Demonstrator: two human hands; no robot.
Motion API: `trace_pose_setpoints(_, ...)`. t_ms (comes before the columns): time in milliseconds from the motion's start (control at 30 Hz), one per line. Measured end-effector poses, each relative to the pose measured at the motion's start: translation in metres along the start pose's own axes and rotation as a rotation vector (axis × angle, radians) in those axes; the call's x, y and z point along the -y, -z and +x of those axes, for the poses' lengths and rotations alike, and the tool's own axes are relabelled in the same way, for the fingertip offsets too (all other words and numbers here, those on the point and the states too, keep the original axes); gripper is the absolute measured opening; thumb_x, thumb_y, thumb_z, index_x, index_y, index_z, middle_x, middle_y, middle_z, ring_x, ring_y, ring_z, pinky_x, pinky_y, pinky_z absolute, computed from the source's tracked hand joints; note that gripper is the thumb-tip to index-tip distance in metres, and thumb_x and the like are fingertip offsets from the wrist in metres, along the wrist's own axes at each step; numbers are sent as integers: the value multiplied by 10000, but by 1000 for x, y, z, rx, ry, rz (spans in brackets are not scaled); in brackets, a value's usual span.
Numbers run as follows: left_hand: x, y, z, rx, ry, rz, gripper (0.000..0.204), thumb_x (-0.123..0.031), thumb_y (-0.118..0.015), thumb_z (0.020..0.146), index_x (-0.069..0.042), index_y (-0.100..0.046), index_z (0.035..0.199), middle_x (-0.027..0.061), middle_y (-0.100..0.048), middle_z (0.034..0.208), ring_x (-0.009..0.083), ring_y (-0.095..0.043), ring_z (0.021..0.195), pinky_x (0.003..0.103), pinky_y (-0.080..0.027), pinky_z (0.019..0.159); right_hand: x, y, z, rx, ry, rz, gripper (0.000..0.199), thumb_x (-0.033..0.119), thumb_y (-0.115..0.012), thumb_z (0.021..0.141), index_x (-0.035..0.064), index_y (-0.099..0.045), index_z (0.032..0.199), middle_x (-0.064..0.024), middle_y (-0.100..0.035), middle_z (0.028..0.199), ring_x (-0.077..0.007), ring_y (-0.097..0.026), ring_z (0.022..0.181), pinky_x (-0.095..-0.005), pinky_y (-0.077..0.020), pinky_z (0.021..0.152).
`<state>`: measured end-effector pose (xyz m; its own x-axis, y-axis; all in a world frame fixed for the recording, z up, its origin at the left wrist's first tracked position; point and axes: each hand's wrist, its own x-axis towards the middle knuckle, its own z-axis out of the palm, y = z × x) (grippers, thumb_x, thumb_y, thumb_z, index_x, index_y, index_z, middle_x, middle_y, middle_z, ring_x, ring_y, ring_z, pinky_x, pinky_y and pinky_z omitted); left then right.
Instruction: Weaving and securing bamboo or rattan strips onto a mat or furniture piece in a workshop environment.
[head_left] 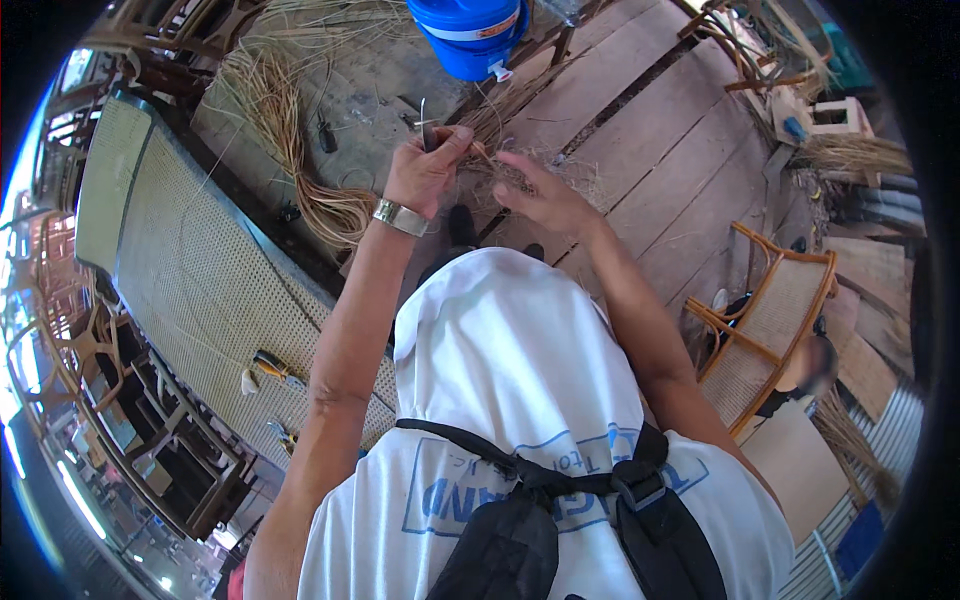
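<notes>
My left hand [425, 175], with a metal watch on its wrist, is closed with thumb and fingers pressed together. A pale, curved, blade-like piece [424, 112] stands up from it beside a dark, flat part, like a small knife. A thin brown stick-like piece [482, 151] juts from the left fingertips toward the right hand; its kind is too small to tell. Just to the right, my right hand [548, 198] has its fingers stretched and apart, near that piece. Loose fibre shavings [520, 175] lie on the planks below both hands.
A long woven-cane panel [200, 240] on a dark frame stands at left, with pliers [278, 369] on it. A bundle of cane strands [290, 150] lies near the left hand. Ahead is a blue bucket [468, 35]; at right, a wooden chair with woven cane [775, 320].
</notes>
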<state>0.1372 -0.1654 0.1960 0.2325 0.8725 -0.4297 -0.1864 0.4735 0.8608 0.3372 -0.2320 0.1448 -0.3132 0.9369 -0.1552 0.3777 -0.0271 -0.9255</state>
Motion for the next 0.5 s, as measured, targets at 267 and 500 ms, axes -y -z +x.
trace_pose_setpoints(267, -12, 39, -6, -151, -79, 16, 208, -234, -734, 897, -43, -694, 971, 63, -734, 878, 39, -433, 495, 216, -306, 455, 26, 2, 0, -62, -72, 566, 144, 172, -586, 984, 47, -626, 926, 68, -512, 701, -31, -463, 629, -210, -384, 552)
trace_pose_setpoints(500, -5, 96, 24, -234, -26, -110, 313, -330, -684, 935, -32, -654, 1027, 78, -719, 891, 50, -402, 501, 231, -296, 452, 12, 10, -33, -67, -206, 465, 128, 176, -587, 978, 59, -628, 946, 39, -558, 694, -39, -484, 609, -218, -394, 543)
